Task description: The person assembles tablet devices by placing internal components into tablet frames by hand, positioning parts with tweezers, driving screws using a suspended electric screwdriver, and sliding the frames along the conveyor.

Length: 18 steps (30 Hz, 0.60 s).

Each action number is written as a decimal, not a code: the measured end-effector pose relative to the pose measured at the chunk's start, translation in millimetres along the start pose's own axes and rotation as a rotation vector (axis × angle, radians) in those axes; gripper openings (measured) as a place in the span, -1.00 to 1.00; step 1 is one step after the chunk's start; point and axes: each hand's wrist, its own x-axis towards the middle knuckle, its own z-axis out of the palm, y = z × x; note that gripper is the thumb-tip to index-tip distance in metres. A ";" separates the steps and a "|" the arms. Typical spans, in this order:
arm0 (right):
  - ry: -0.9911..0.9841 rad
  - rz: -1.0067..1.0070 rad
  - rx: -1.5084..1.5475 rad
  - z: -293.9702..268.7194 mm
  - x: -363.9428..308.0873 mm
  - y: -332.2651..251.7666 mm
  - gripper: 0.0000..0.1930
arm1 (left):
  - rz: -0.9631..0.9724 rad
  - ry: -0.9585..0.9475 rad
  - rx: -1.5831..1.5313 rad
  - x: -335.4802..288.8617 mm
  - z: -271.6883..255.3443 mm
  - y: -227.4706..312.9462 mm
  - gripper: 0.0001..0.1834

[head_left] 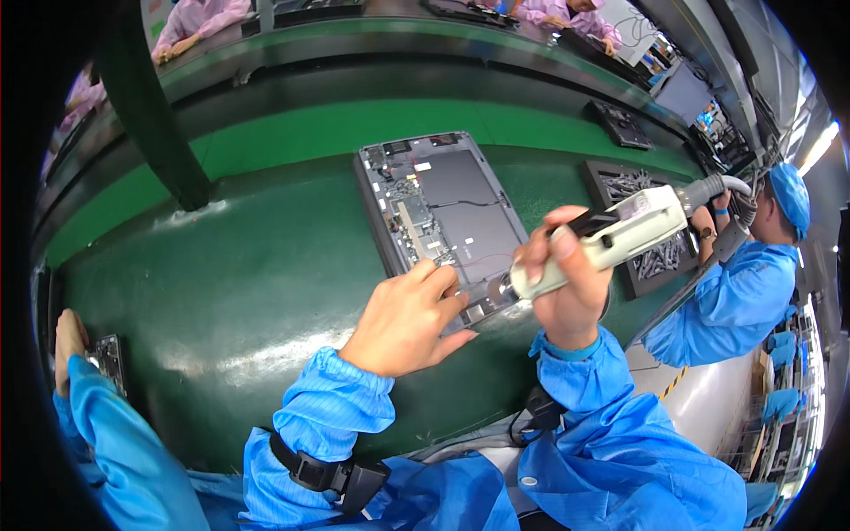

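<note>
An opened tablet-like device (pixel 469 190) lies face up on the green bench, its circuit board, wires and dark flat battery panels exposed. My left hand (pixel 409 319) is at its near left corner, with bent fingers pressed on the near edge and the thumb stretched along the near side. What lies under those fingertips is hidden. My right hand (pixel 571 283) is closed around a pale electric screwdriver (pixel 633 230), slightly blurred. The driver's tip end points down-left at the device's near edge, close to my left fingers. Its cable runs off to the upper right.
Right of the device stands a dark tray (pixel 633 276) of small grey parts. A black unit (pixel 620 124) lies on the bench's far right. A green post (pixel 155 124) rises at left. Co-workers in blue (pixel 735 296) flank me; others in pink (pixel 199 18) sit across.
</note>
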 end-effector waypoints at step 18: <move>0.215 0.257 -0.972 -100.3 9.9 -39.3 -0.65 | -0.070 -0.027 0.116 9.9 -13.7 12.7 -0.57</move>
